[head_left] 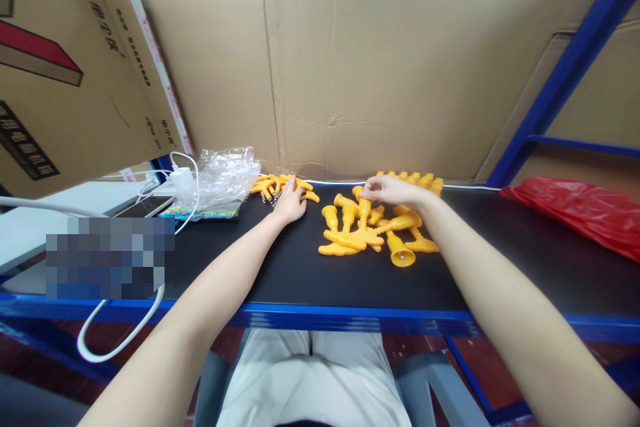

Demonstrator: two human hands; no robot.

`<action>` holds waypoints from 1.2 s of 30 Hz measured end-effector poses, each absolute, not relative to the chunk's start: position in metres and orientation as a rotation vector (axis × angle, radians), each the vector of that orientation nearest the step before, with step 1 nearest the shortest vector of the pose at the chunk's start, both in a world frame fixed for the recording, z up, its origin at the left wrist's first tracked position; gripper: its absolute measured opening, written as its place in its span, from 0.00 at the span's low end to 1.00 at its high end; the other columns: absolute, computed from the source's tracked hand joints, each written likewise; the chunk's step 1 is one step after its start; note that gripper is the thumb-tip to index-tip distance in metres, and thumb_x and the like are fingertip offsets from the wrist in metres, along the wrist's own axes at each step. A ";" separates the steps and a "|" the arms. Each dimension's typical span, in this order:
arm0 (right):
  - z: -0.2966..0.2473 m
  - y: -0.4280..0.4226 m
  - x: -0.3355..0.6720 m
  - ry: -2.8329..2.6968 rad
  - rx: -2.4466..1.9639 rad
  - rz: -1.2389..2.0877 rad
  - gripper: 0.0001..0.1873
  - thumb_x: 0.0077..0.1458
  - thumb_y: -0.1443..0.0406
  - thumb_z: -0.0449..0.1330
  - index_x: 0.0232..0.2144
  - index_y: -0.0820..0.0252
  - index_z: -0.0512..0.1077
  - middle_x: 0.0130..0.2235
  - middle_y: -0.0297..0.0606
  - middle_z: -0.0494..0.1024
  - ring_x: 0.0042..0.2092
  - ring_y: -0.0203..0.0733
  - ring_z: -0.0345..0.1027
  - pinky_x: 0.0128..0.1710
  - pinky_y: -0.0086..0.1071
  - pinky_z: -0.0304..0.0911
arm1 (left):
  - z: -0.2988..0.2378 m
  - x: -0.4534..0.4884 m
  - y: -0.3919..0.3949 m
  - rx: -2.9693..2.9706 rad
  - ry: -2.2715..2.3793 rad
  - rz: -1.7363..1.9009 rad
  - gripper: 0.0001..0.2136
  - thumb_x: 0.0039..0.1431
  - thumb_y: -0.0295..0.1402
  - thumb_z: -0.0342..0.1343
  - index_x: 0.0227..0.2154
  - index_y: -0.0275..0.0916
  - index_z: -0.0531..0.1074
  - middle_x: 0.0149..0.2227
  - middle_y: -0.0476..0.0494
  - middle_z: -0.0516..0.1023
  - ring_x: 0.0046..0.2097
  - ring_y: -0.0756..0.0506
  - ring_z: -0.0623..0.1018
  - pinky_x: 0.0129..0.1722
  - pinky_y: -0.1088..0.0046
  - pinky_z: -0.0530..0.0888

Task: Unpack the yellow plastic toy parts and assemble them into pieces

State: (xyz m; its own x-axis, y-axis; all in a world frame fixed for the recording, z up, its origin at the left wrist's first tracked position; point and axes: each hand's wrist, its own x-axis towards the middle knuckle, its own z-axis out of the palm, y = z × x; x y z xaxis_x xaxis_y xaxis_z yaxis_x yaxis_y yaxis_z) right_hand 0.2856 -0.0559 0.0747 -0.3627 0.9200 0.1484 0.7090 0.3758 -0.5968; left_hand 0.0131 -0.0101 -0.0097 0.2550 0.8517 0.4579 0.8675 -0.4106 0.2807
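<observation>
My left hand (290,203) reaches with fingers stretched forward onto a small heap of yellow plastic pieces (265,185) that have thin metal springs beside them. Whether its fingertips grip one of them cannot be seen. My right hand (383,188) is closed in a pinch at the flared cup end of a yellow plastic piece (365,203), which stands in a larger pile. Around it lie several similar yellow pieces, with cup-shaped ends and flat, hand-like ends. One cup piece (401,255) faces me with its hollow side. Behind my right wrist is a row of yellow pieces (434,182).
A black tabletop (295,273) with a blue metal edge (350,317) lies before me. Clear plastic bags (225,170), a white charger (183,180) and cables are at left. A red plastic bag (575,207) lies at right. Cardboard (400,67) walls the back.
</observation>
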 end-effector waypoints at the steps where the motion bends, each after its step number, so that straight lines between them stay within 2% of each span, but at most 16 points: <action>1: 0.075 -0.057 0.285 -2.124 -1.398 0.658 0.18 0.43 0.50 0.62 0.22 0.58 0.66 0.27 0.36 0.73 0.29 0.37 0.65 0.29 0.31 0.61 | -0.008 0.014 -0.011 -2.454 -1.679 -0.879 0.13 0.56 0.30 0.51 0.43 0.34 0.71 0.65 0.34 0.49 0.66 0.35 0.48 0.63 0.53 0.53; 8: 0.081 -0.064 0.280 -1.894 -1.269 0.731 0.17 0.47 0.53 0.62 0.24 0.59 0.64 0.28 0.37 0.73 0.27 0.33 0.62 0.26 0.27 0.59 | 0.008 0.022 -0.022 -2.388 -1.575 -1.123 0.10 0.58 0.28 0.47 0.38 0.35 0.72 0.61 0.36 0.59 0.64 0.39 0.58 0.62 0.55 0.58; 12: 0.083 -0.063 0.275 -1.736 -1.174 0.789 0.18 0.49 0.51 0.61 0.27 0.58 0.64 0.28 0.36 0.73 0.25 0.32 0.61 0.25 0.28 0.58 | 0.019 0.028 -0.031 -2.418 -1.375 -1.276 0.09 0.60 0.31 0.46 0.35 0.37 0.72 0.57 0.38 0.66 0.59 0.42 0.65 0.59 0.60 0.63; 17: 0.086 -0.066 0.265 -1.636 -1.051 0.803 0.19 0.45 0.53 0.64 0.33 0.59 0.66 0.31 0.36 0.74 0.30 0.35 0.68 0.32 0.33 0.65 | 0.034 0.030 -0.047 -2.468 -1.098 -1.327 0.13 0.64 0.38 0.44 0.38 0.38 0.71 0.48 0.41 0.74 0.53 0.45 0.71 0.59 0.58 0.61; 20: 0.086 -0.071 0.257 -1.695 -0.994 0.818 0.19 0.44 0.56 0.66 0.35 0.59 0.68 0.35 0.38 0.75 0.34 0.38 0.70 0.39 0.37 0.67 | 0.039 0.031 -0.056 -2.464 -0.991 -1.236 0.14 0.63 0.39 0.45 0.44 0.38 0.69 0.49 0.41 0.74 0.53 0.44 0.71 0.62 0.55 0.56; 23: 0.083 -0.073 0.250 -1.741 -0.917 0.867 0.18 0.42 0.59 0.66 0.35 0.59 0.67 0.36 0.38 0.76 0.36 0.39 0.71 0.44 0.40 0.66 | 0.041 0.033 -0.062 -2.461 -0.913 -1.100 0.14 0.63 0.37 0.45 0.47 0.38 0.67 0.49 0.40 0.74 0.54 0.43 0.71 0.62 0.52 0.54; 27: 0.077 -0.071 0.245 -1.781 -0.844 0.847 0.19 0.40 0.60 0.67 0.33 0.59 0.65 0.35 0.37 0.75 0.38 0.39 0.71 0.45 0.39 0.65 | 0.043 0.036 -0.063 -2.408 -0.873 -1.038 0.13 0.65 0.32 0.41 0.45 0.37 0.67 0.41 0.42 0.75 0.46 0.46 0.74 0.62 0.52 0.55; 30: 0.077 -0.073 0.245 -1.918 -0.907 0.681 0.17 0.44 0.57 0.64 0.34 0.58 0.65 0.36 0.38 0.76 0.39 0.41 0.70 0.42 0.38 0.65 | 0.044 0.035 -0.062 -2.387 -0.843 -0.995 0.12 0.65 0.32 0.40 0.44 0.38 0.67 0.37 0.44 0.74 0.42 0.47 0.74 0.61 0.52 0.56; 33: 0.080 -0.079 0.246 -2.146 -1.035 0.311 0.14 0.50 0.55 0.60 0.36 0.58 0.68 0.38 0.39 0.76 0.41 0.43 0.69 0.43 0.38 0.62 | 0.044 0.034 -0.060 -2.395 -0.784 -0.914 0.12 0.65 0.32 0.41 0.43 0.39 0.68 0.35 0.45 0.73 0.41 0.46 0.73 0.60 0.54 0.59; 36: 0.081 -0.083 0.244 -2.346 -1.105 -0.037 0.13 0.56 0.58 0.55 0.41 0.57 0.71 0.43 0.41 0.77 0.44 0.46 0.69 0.46 0.41 0.58 | 0.043 0.034 -0.060 -2.386 -0.750 -0.843 0.12 0.65 0.32 0.40 0.43 0.39 0.68 0.34 0.45 0.73 0.41 0.46 0.73 0.58 0.56 0.61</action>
State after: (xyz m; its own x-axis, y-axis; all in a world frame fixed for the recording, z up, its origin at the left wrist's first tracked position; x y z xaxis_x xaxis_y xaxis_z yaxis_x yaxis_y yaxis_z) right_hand 0.2440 -0.0829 0.0812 -0.5168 0.7068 0.4831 0.7218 0.6632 -0.1981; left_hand 0.0340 -0.0596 0.0429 0.6571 0.3284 0.6786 0.6358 -0.7251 -0.2647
